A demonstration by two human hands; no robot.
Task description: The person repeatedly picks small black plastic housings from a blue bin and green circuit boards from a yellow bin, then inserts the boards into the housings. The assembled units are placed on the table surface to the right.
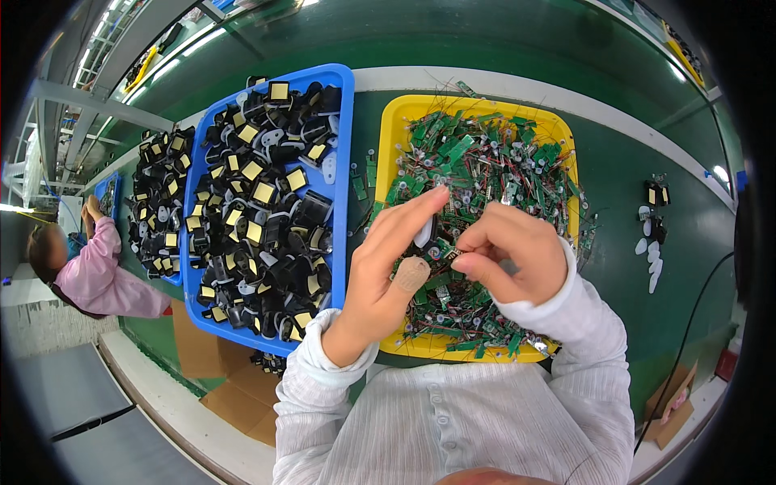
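Note:
Over the yellow tray (386, 162), my left hand (376, 275) holds a small black and white plastic housing (426, 233) between its long fingers and its thumb, which has a beige covering on the tip. Close beside it, my right hand (517, 250) is closed in a pinch on a small circuit board (453, 254) at the housing's edge. The fingers hide part of both pieces. Beneath my hands the yellow tray is heaped with green circuit boards (461, 149) that have thin wires and small round parts.
To the left, a blue tray (343, 186) holds many black housings with pale yellow pads; more housings (162, 194) lie beyond it. Several white and black parts (654, 242) lie on the green table at right, near a black cable (687, 331). A person in pink (113, 271) works at far left.

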